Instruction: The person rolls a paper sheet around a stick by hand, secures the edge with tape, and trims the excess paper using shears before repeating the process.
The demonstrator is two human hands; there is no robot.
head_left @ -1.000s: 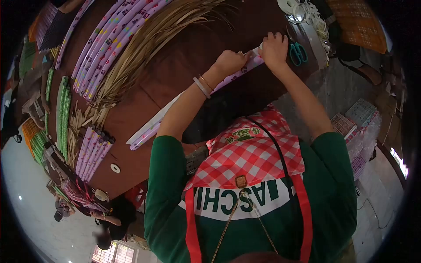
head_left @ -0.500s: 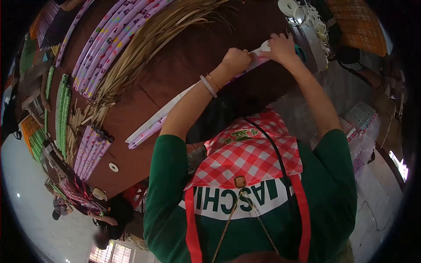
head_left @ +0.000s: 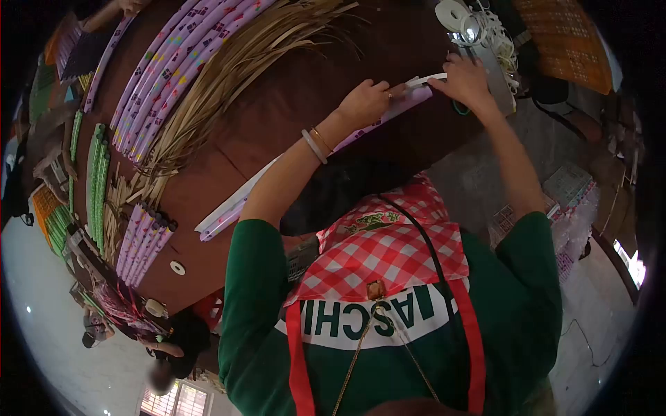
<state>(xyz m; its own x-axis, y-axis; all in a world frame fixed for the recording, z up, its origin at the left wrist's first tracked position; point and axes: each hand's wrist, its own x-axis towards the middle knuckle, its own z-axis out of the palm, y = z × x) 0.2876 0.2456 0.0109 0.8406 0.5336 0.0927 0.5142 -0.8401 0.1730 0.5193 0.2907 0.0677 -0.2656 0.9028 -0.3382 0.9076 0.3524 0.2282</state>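
A long tube in purple patterned paper lies diagonally along the table's near edge, with a white strip or paper edge along its lower-left stretch. My left hand is over the tube's upper part, its fingers curled; what they grip is hard to make out. Just to the right, my right hand pinches the end of a white strip of tape between thumb and fingers. That strip runs from the right hand to near the left fingertips, just above the tube's end. A green ring-like handle shows below my right hand.
Patterned purple tubes and dry flat strips lie at the upper left. Shorter purple tubes and a small white roll are lower left. White rolls and tangled strips sit upper right. Another person is at lower left.
My right hand has moved slightly up and right, with the white strip now stretched between the hands. My left hand has shifted a little left and down.
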